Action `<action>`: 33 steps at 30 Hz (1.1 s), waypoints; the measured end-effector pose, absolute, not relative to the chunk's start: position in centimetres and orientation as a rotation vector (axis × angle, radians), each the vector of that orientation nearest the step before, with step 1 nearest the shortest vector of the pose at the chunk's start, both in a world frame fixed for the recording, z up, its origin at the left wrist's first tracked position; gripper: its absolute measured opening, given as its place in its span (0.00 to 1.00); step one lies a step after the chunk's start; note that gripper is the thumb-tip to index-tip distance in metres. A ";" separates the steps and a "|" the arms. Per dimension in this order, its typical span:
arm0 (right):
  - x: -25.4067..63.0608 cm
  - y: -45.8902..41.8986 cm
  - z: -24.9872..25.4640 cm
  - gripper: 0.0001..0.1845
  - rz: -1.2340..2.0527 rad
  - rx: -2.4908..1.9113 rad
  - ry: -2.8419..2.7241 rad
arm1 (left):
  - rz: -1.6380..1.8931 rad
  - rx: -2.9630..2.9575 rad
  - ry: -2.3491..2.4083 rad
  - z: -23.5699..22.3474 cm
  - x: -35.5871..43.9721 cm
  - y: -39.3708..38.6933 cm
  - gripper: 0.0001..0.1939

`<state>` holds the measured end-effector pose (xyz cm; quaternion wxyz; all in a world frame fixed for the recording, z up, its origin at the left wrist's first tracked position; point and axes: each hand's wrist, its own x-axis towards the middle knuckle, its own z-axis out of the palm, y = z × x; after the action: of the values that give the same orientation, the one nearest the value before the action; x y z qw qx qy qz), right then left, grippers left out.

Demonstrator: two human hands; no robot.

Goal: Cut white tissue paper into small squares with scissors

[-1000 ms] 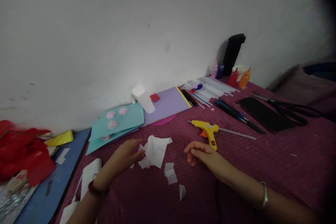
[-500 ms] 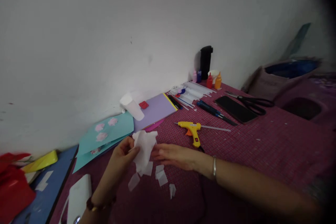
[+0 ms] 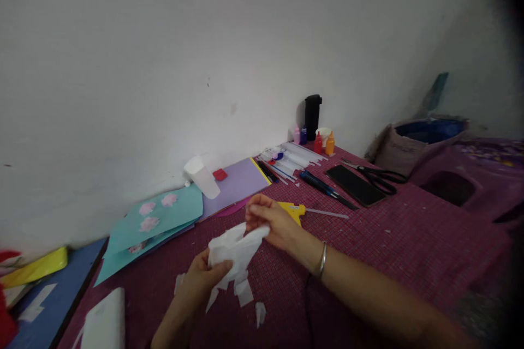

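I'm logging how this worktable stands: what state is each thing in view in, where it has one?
White paper: creased, held
Left hand: closed on the white paper
Right hand: bent, at the paper's edge; grip unclear
Glue gun: lying down, partly hidden, glue stick in its back
Phone: flat, screen dark
Scissors: lying down
Red bottle: upright
Orange bottle: upright
Black bottle: upright
Sack: top open

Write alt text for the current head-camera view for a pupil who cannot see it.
A person's left hand holds white tissue, the right hand at its edge, over a checked table. Beyond the right hand lies a partly hidden yellow glue gun; pink flower shapes rest on turquoise card.
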<state>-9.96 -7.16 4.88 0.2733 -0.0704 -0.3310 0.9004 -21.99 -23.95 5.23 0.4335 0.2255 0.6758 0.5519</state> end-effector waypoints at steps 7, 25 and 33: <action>-8.5 -5.4 4.2 0.29 2.544 0.099 -1.444 | 1.358 0.854 1.663 8.5 -22.4 -22.9 0.18; -5.9 -6.7 5.9 0.12 1.623 -0.491 -1.612 | 1.440 0.565 1.630 7.0 -19.8 -22.7 0.16; -5.5 -6.7 5.6 0.18 1.530 -0.522 -1.528 | 1.835 0.666 1.977 7.8 -16.1 -22.2 0.19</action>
<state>-5.50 -6.72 5.56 0.4426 -0.2106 -0.6159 0.6168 -16.10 -22.23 7.79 0.1807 0.2358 0.6998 0.6496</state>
